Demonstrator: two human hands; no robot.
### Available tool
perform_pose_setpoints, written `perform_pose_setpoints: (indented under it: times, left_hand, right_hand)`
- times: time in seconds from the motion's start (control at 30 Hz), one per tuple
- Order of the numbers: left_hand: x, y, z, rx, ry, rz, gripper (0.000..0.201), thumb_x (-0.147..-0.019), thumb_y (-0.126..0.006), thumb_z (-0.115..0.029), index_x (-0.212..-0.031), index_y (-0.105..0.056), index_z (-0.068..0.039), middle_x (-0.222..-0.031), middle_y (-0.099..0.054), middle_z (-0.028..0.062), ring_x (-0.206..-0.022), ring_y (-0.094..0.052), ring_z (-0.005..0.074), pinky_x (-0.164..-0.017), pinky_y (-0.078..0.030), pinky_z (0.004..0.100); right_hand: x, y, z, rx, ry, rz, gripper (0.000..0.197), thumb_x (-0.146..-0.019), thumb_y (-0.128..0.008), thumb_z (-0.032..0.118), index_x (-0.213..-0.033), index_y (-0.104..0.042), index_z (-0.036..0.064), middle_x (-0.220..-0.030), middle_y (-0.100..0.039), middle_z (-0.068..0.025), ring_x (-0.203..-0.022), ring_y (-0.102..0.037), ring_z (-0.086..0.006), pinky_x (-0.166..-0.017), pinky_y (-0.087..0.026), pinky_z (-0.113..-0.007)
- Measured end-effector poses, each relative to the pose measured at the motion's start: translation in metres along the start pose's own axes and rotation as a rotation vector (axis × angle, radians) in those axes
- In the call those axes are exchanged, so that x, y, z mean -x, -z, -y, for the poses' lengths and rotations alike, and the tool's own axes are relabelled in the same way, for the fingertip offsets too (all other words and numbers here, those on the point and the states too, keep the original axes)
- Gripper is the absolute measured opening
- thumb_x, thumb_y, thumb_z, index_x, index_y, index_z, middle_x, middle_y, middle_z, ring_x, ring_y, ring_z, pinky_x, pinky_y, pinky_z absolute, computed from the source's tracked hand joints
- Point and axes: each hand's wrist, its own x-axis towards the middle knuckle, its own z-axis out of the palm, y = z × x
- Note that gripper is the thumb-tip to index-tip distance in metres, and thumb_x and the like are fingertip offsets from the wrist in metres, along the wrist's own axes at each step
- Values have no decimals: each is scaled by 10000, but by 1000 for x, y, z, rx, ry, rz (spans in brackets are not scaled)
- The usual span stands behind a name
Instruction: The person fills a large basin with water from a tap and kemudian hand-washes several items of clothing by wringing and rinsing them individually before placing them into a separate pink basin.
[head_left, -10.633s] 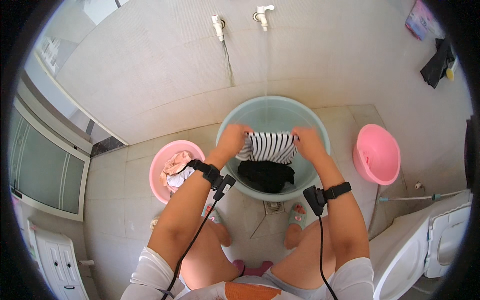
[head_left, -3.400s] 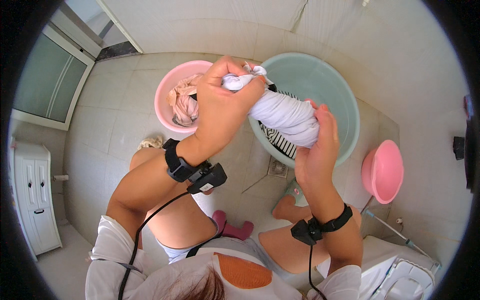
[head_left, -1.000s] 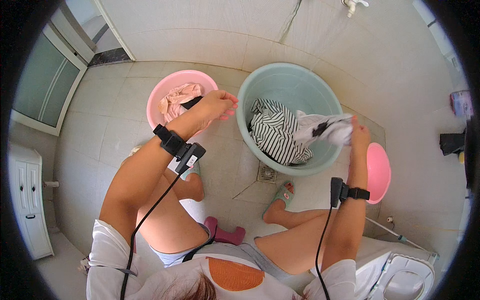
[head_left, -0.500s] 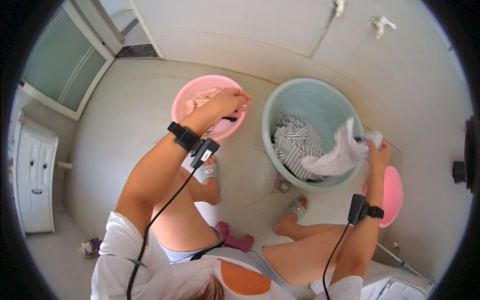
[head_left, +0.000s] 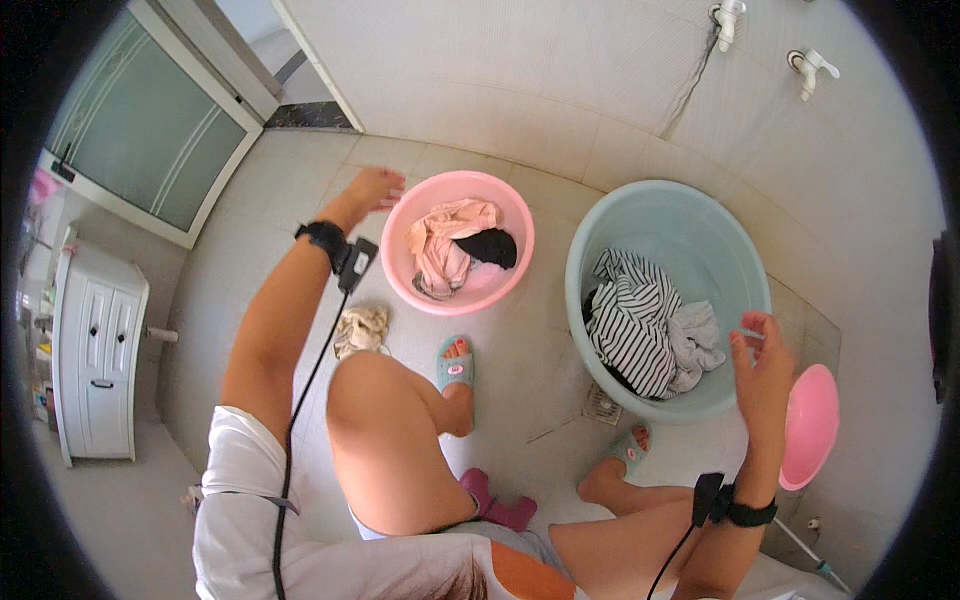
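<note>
Flanking two laundry basins (head_left: pixel 668 205): cabinet (head_left: pixel 98 360), small pink bowl (head_left: pixel 810 425).

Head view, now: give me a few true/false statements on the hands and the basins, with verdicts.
1. The left hand grips the pink garment. False: it is open and empty, just left of the pink basin, and the pink garment lies inside that basin.
2. The striped garment lies in the pale green basin. True.
3. The right hand holds a cloth. False: it is empty, fingers spread, over the green basin's right rim.
4. A dark item lies in the pink basin. True.
5. The small pink basin is full of clothes. False: it is tipped on edge, with no clothes visible in it.
</note>
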Motion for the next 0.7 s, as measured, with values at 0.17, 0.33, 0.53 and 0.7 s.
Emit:
perform_pose_setpoints:
  times: [0.17, 0.33, 0.53, 0.7]
  left_hand:
    - [-109, -24, 163, -1499, -724, 180, 128, -695, -619, -186, -770, -666, -93, -745, -655, 115, -715, -642, 279, -625, -507, 381]
    - [-112, -99, 243, -571, 101, 48, 476, -679, -695, -337, -879, -636, 91, -831, -655, 215, -761, -651, 310, -643, -509, 374]
    - [-133, -124, 301, -685, 153, -188, 582, -647, -738, -355, -1007, -595, 79, -915, -651, 189, -845, -644, 280, -703, -508, 352]
    - [-117, -116, 273, 29, 94, -179, 557, -674, -736, -298, -1067, -556, 53, -934, -634, 126, -779, -626, 212, -694, -511, 311]
  right_hand:
    - [11, -17, 52, -9, 47, 65, 285, -816, -616, 104, -1066, -518, 9, -982, -608, -165, -866, -613, -274, -731, -467, -345]
    - [2, -28, 50, 58, -72, 201, 323, -803, -631, 100, -1088, -509, 9, -998, -607, -161, -857, -610, -282, -724, -470, -353]
    - [-5, -35, 40, 116, -109, 252, 334, -798, -636, 92, -1094, -504, 8, -1003, -610, -164, -859, -610, -286, -714, -477, -362]
    - [-6, -42, 44, 100, -82, 278, 331, -797, -640, 102, -1087, -509, 11, -969, -616, -161, -854, -608, -296, -717, -477, -364]
